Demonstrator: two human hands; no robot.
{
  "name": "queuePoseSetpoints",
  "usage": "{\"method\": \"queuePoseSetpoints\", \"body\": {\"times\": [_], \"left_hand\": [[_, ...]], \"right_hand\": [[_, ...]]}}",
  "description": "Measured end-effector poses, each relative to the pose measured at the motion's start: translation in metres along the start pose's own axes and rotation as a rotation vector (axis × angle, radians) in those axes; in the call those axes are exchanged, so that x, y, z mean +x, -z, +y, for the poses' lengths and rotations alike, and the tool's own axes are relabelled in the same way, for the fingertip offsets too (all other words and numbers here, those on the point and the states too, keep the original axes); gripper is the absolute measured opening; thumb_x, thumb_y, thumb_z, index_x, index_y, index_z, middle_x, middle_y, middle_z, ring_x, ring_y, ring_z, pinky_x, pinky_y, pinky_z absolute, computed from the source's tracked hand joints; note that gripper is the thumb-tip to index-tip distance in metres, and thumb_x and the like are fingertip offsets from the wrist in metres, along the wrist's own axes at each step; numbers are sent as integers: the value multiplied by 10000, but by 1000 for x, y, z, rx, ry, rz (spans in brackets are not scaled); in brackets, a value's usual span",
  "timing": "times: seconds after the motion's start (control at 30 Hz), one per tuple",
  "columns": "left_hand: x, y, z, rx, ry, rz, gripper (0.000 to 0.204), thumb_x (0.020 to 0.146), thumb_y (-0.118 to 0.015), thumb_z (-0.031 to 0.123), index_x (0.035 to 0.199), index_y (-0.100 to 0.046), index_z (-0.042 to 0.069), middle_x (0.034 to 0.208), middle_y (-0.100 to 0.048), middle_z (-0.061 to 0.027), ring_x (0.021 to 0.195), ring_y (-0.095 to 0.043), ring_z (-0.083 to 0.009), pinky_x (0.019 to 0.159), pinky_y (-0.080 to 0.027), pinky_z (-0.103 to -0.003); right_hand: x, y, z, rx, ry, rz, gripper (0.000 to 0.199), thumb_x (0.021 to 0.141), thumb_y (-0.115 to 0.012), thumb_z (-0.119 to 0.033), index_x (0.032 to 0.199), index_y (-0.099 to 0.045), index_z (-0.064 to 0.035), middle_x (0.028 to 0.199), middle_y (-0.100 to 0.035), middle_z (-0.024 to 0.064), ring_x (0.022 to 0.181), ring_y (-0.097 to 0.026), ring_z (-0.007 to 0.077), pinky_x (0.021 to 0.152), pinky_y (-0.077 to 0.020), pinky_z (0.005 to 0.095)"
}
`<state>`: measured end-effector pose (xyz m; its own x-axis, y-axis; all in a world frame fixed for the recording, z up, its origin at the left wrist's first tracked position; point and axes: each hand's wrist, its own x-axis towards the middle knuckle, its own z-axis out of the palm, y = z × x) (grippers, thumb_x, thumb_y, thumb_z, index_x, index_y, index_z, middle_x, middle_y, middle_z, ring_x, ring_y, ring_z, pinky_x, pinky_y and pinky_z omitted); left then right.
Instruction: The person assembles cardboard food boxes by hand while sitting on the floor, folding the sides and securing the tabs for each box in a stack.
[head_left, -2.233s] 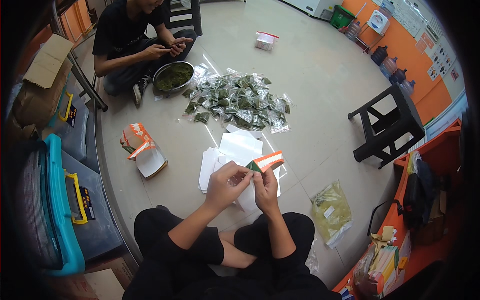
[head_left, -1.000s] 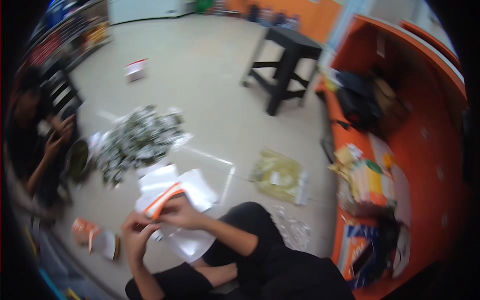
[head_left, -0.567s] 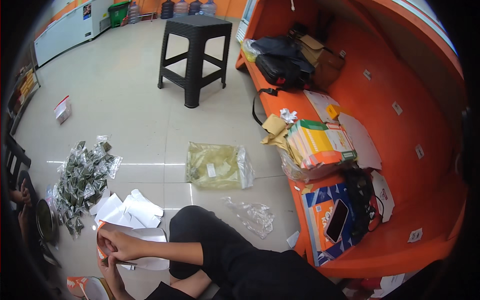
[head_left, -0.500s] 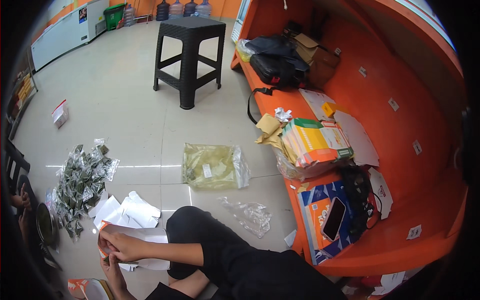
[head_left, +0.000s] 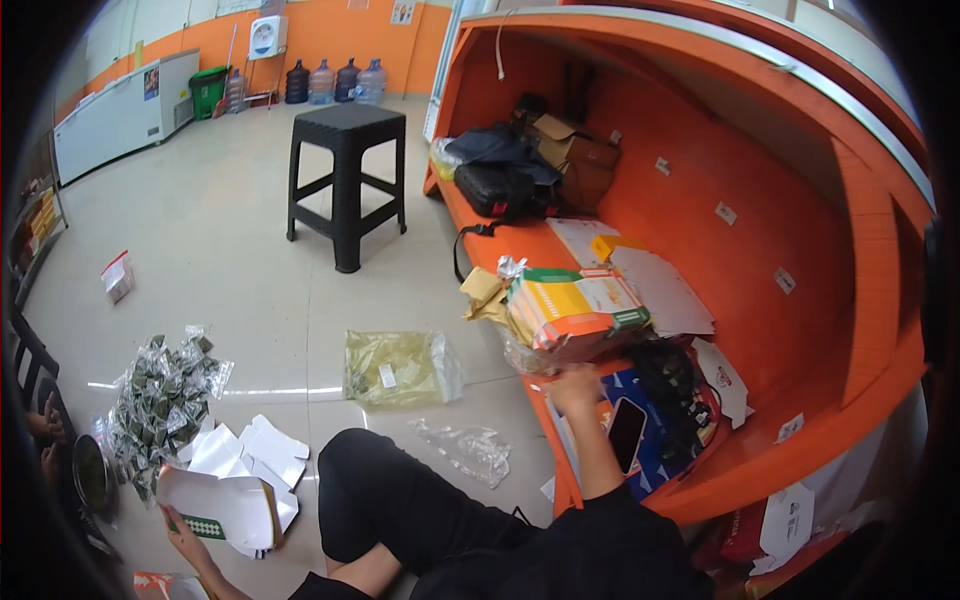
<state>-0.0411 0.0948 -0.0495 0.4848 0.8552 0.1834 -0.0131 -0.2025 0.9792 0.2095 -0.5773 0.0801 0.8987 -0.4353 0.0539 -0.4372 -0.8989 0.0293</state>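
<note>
My left hand [head_left: 187, 543] grips the near-left edge of a curved white cardboard sheet [head_left: 225, 500], which has a green and white patterned border and looks like part of a paper food box. It is held low over several loose white cardboard pieces [head_left: 262, 450] on the floor. My right arm reaches over to the orange shelf. There my right hand [head_left: 575, 388], smeared by motion, is beside a stack of flat printed cardboard [head_left: 575, 305] in yellow, orange and green; its fingers cannot be made out. A phone [head_left: 627, 435] lies on a blue package [head_left: 655, 480] to its right.
Many small clear packets [head_left: 165, 400] are heaped at the left, beside a bowl [head_left: 92, 475] and another person's hands [head_left: 48, 425]. A yellowish plastic bag [head_left: 395, 368] and clear film [head_left: 465, 450] lie mid-floor. A black stool [head_left: 347, 180] stands farther off.
My right hand has left the cardboard and swung right to the shelf. The left keeps hold of the cardboard, now spread wider. The whole view has shifted upward and to the right.
</note>
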Motion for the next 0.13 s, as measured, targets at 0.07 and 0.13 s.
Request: {"method": "queuePoseSetpoints", "body": {"times": [0.07,0.13], "left_hand": [[20,29,-7,251,-239,150,500,967,-454,315,1296,-443,-61,1237,-521,-146,990,-559,-175,912,-416,-271],[21,23,-7,75,-70,132,523,965,-455,324,1317,-412,-59,1277,-501,-156,1075,-522,-177,957,-379,-277]], "right_hand": [[-34,75,2,49,-490,-213,747,726,-674,-548,1260,-473,-66,1300,-447,150,1196,-459,314,938,-416,470],[-22,52,69,35,-774,-311,830,729,-670,-558,1357,-387,-95,1379,-367,162,1255,-406,316,946,-401,517]]}}
